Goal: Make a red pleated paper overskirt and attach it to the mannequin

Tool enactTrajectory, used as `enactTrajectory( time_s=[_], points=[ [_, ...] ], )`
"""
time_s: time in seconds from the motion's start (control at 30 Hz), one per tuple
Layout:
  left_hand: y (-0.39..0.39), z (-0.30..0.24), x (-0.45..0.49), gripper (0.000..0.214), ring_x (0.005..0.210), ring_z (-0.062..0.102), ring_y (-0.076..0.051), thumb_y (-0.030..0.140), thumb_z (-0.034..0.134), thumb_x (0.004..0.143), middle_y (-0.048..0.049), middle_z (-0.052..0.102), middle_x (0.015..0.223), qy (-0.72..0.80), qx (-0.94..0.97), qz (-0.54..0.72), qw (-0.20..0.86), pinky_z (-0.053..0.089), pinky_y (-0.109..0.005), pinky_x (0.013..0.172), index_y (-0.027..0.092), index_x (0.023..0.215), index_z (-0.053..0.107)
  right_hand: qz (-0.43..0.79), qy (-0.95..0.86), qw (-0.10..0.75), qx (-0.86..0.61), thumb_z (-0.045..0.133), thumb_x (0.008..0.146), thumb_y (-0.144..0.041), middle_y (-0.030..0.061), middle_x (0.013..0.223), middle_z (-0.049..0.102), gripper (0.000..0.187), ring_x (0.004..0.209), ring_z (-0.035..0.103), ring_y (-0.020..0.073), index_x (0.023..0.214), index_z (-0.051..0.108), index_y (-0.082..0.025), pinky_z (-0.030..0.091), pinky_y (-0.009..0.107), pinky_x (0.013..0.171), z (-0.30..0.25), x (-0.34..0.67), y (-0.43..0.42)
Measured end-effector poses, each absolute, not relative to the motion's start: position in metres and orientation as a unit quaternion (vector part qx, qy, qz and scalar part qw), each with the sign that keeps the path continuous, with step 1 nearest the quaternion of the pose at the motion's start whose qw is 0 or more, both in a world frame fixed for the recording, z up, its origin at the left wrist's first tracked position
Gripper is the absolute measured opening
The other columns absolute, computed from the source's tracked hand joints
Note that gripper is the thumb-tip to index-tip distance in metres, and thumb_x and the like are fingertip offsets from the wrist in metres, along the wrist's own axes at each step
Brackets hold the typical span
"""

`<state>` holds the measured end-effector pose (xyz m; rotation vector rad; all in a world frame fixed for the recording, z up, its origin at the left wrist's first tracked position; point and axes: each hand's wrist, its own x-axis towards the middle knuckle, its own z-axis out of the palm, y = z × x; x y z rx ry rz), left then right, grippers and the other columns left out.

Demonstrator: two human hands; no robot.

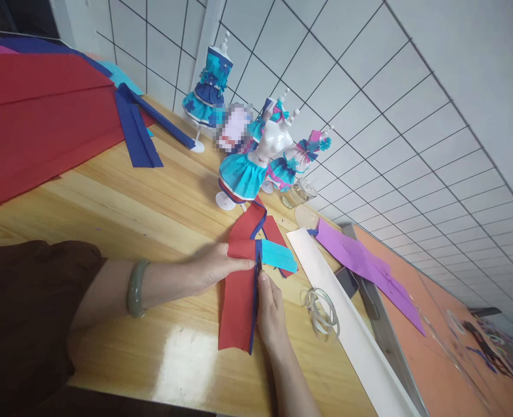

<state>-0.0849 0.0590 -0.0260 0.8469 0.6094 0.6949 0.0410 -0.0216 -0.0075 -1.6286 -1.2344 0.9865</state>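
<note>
A red fabric strip [238, 301] with a dark blue edge lies on the wooden table [143, 214]. My left hand [215, 267] lies flat on the strip's upper part, fingers pressing the cloth. My right hand [271, 310] rests along the blue edge, its fingertips pinching the seam where a turquoise piece [279, 256] joins. Another red and blue strip [256, 223] runs up towards a small white mannequin [274, 142] wearing a turquoise skirt [243, 176].
More small mannequins in blue dresses [208, 87] stand by the tiled wall. Large red cloth [35, 121] and blue strips [137, 130] lie at far left. A white strip [352, 324], clear tape rolls [321, 310], purple fabric [361, 263], a phone [347, 281] and a glass jar [297, 194] are at right.
</note>
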Motion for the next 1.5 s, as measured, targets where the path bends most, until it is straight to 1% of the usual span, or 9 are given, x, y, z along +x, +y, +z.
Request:
enactTrajectory(
  time_s=[0.17,0.37,0.73,1.0,1.37,1.5],
  points=[
    [0.0594,-0.0243,-0.0855,0.041,0.101,0.064,-0.030,0.033,0.073,0.067,-0.0108,0.070,0.107,0.287,0.397,0.318,0.812,0.049,-0.044,0.091,0.016,0.104,0.066,0.401,-0.490,0.423,-0.648,0.035,0.094,-0.046,0.0050,0.103,0.068,0.041,0.094,0.058,0.0209,0.098,0.064,-0.018,0.042,0.029,0.080,-0.0096,0.0420,-0.0213],
    [0.0593,-0.0260,-0.0848,0.041,0.100,0.065,-0.030,0.034,0.073,0.068,-0.0104,0.070,0.107,0.287,0.403,0.321,0.807,0.049,-0.044,0.089,0.017,0.105,0.067,0.390,-0.499,0.422,-0.649,0.035,0.094,-0.046,0.0050,0.102,0.068,0.041,0.093,0.058,0.0204,0.096,0.064,-0.017,0.042,0.029,0.081,-0.0084,0.0426,-0.0223],
    [0.0585,-0.0237,-0.0867,0.042,0.093,0.067,-0.028,0.033,0.078,0.060,-0.0070,0.074,0.094,0.295,0.382,0.347,0.804,0.050,-0.040,0.085,0.018,0.099,0.071,0.374,-0.504,0.423,-0.654,0.035,0.094,-0.044,0.0055,0.100,0.069,0.040,0.090,0.058,0.0198,0.094,0.064,-0.016,0.041,0.028,0.079,-0.0065,0.0411,-0.0200],
    [0.0587,-0.0233,-0.0864,0.042,0.095,0.066,-0.028,0.033,0.076,0.063,-0.0084,0.073,0.099,0.292,0.396,0.340,0.801,0.050,-0.041,0.085,0.017,0.101,0.069,0.376,-0.504,0.425,-0.651,0.035,0.094,-0.046,0.0048,0.096,0.068,0.041,0.086,0.057,0.0184,0.091,0.063,-0.016,0.041,0.027,0.076,-0.0089,0.0413,-0.0210],
    [0.0579,-0.0200,-0.0872,0.042,0.096,0.066,-0.027,0.034,0.078,0.058,-0.0069,0.074,0.095,0.313,0.393,0.345,0.793,0.050,-0.039,0.087,0.018,0.096,0.071,0.362,-0.504,0.417,-0.664,0.035,0.092,-0.048,0.0047,0.087,0.067,0.043,0.080,0.055,0.0182,0.083,0.061,-0.016,0.041,0.027,0.073,-0.0083,0.0418,-0.0198],
    [0.0585,-0.0209,-0.0878,0.041,0.097,0.066,-0.028,0.033,0.078,0.060,-0.0079,0.073,0.096,0.301,0.392,0.340,0.800,0.050,-0.040,0.088,0.017,0.097,0.070,0.370,-0.501,0.421,-0.659,0.037,0.092,-0.050,0.0049,0.088,0.066,0.043,0.081,0.054,0.0187,0.085,0.061,-0.016,0.041,0.027,0.073,-0.0096,0.0421,-0.0204]
  ],
)
